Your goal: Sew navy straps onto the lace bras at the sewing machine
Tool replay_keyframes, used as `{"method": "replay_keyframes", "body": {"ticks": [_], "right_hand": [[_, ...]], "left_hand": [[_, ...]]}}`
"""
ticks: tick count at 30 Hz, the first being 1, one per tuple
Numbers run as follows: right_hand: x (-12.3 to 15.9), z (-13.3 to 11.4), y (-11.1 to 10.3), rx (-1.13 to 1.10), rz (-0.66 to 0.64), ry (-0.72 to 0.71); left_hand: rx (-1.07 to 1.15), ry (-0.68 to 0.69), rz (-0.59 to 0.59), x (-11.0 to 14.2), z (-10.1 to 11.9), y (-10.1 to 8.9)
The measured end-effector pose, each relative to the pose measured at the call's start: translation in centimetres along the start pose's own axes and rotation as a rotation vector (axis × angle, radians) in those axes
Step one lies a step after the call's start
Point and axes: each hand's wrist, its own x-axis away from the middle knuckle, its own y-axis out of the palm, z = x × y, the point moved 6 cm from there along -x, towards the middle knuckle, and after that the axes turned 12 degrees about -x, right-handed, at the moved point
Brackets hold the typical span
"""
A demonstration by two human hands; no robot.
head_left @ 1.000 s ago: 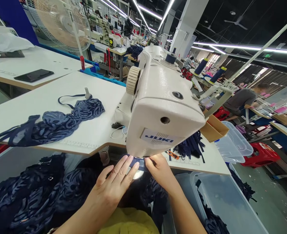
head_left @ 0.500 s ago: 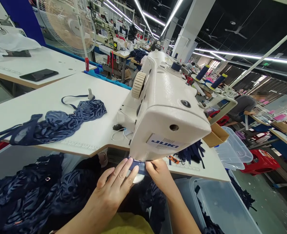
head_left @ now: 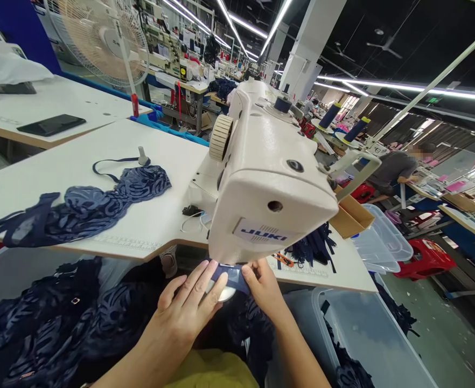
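A sheer navy piece of bra fabric lies under the head of a cream sewing machine; the needle is hidden behind the head. My left hand rests on the fabric's left side with fingers stretched and somewhat apart. At the right end, my right hand pinches the fabric between thumb and bent fingers. Below the fabric shows a round white plate. More dark patterned cloth hangs beneath my hands. A finished-looking navy bra lies on the white table to the left.
Orange-handled snips and a bundle of navy straps lie right of the machine. Clear plastic bins stand lower right. Navy bras fill the lower left. A phone rests on the neighbouring table. A person works at far right.
The view has shifted slightly, so the machine and table sit a little further left. Both hands stay on the fabric at the machine. The fabric shows a bit more at the right hand.
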Motion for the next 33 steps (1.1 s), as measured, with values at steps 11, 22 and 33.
{"method": "replay_keyframes", "body": {"ticks": [11, 22, 33], "right_hand": [[2.7, 3.8, -2.9, 0.163, -0.253, 0.101], [1.2, -6.7, 0.3, 0.230, -0.052, -0.124], [0.6, -4.5, 2.0, 0.200, 0.077, -0.047]], "left_hand": [[0.195, -0.046, -0.027, 0.4, -0.9, 0.0], [-0.131, -0.361, 0.114, 2.4, -11.0, -2.0], [0.119, 0.399, -0.068, 0.8, 0.0, 0.7]]}}
